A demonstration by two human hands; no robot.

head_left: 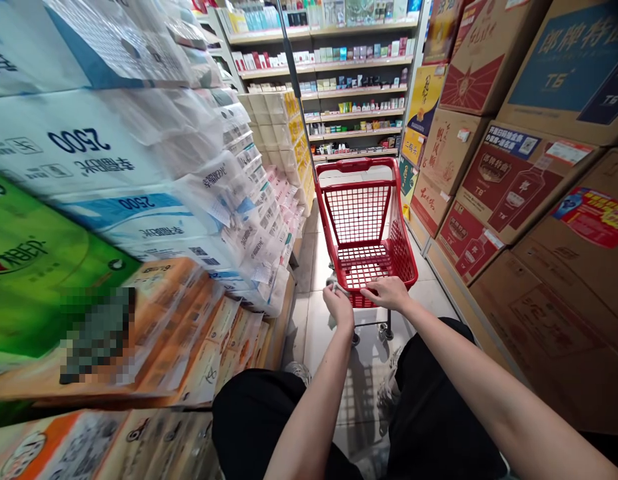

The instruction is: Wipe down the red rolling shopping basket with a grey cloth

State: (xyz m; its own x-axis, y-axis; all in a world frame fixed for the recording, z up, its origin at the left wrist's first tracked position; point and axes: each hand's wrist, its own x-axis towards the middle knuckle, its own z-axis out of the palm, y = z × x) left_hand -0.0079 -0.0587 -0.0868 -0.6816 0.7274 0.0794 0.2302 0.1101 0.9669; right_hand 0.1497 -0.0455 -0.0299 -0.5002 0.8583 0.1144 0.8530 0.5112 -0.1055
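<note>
A small red shopping cart (365, 220) stands on the tiled aisle floor ahead of me, its mesh basket holding nothing. My left hand (338, 303) is closed around the left end of the cart's near edge. My right hand (389, 292) rests curled over the same near edge, a little to the right. Both forearms reach forward over my black-clad legs.
Stacked packs of tissue and paper rolls (139, 200) wall the left side. Cardboard cartons (513, 173) are piled along the right. Shelves of small boxed goods (349, 73) close the aisle's far end. A dark pole (293, 73) rises behind the cart.
</note>
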